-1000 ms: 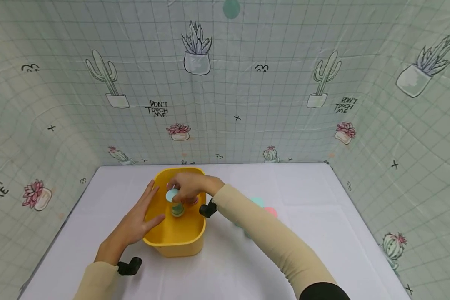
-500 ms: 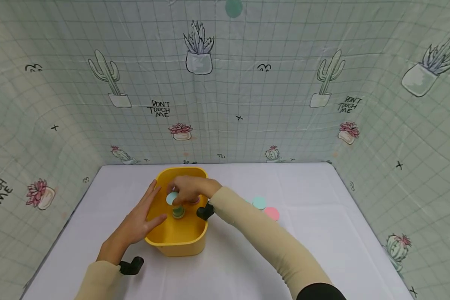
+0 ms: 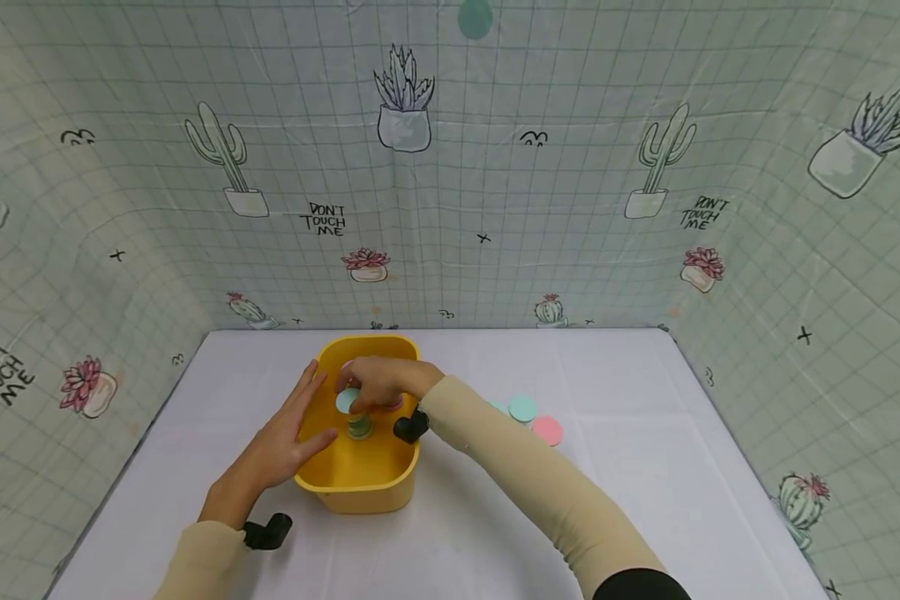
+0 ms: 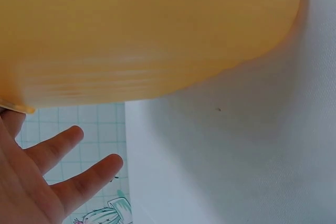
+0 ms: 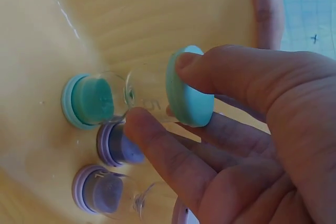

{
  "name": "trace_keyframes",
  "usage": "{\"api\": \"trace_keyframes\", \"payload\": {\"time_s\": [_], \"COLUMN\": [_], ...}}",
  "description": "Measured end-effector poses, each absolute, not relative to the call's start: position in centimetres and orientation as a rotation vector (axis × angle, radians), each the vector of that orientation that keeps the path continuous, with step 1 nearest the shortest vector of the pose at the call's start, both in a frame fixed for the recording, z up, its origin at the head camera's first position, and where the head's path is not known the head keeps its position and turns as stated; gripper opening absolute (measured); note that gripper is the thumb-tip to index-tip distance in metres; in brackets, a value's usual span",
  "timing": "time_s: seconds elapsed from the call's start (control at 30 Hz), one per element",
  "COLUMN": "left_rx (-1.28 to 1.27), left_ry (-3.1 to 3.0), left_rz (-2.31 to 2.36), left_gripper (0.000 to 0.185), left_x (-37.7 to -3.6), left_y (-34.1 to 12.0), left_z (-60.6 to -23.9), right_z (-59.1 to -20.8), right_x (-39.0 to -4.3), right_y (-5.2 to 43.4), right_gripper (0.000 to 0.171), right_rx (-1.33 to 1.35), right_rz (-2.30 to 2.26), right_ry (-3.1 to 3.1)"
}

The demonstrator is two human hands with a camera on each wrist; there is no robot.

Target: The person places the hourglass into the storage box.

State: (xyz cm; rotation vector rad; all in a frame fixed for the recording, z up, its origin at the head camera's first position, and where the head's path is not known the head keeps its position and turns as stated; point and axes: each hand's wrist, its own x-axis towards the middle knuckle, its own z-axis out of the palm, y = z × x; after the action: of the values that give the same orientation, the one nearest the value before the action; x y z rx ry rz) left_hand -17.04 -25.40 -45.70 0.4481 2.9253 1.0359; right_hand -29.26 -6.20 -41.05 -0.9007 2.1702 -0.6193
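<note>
A yellow plastic tub (image 3: 360, 487) stands on the white table. My right hand (image 3: 367, 387) reaches into it and pinches a small clear jar (image 5: 149, 90) by its teal lid (image 5: 190, 94) between thumb and fingers. The jar's lower end meets a green, teal-rimmed round piece (image 5: 89, 100) on the tub floor. Two more jars with purple lids (image 5: 118, 145) lie beside it. My left hand (image 3: 285, 433) rests with straight fingers (image 4: 79, 179) against the tub's left rim and outer wall (image 4: 147, 35).
A loose teal lid (image 3: 522, 408) and a pink lid (image 3: 547, 431) lie on the table right of the tub. Patterned cloth walls (image 3: 480, 208) close in the back and both sides. White tabletop (image 3: 645, 467) spreads to the right and front.
My right hand has sunk a little lower into the tub with the jar. The left hand stays on the rim.
</note>
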Motion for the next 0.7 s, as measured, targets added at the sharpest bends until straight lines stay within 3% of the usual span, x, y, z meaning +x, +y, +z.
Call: {"api": "trace_keyframes", "payload": {"time_s": [0.27,0.53,0.7], "left_rx": [0.443,0.465,0.474], "left_ry": [2.923,2.93,2.92], "left_rz": [1.046,1.057,1.074], "left_gripper": [0.084,0.084,0.084], "left_x": [-16.9,-16.9,-16.9], "left_y": [-25.4,-25.4,-25.4], "left_z": [-45.6,-45.5,-45.6], "right_z": [-40.7,-39.8,-37.9], "right_x": [-29.2,-29.7,-30.0], "right_y": [-6.3,-5.5,-4.2], "right_gripper": [0.044,0.032,0.034], "right_rx": [-0.936,-1.007,-1.075], "right_rz": [-0.571,-0.67,-0.715], "right_ry": [2.198,2.195,2.216]}}
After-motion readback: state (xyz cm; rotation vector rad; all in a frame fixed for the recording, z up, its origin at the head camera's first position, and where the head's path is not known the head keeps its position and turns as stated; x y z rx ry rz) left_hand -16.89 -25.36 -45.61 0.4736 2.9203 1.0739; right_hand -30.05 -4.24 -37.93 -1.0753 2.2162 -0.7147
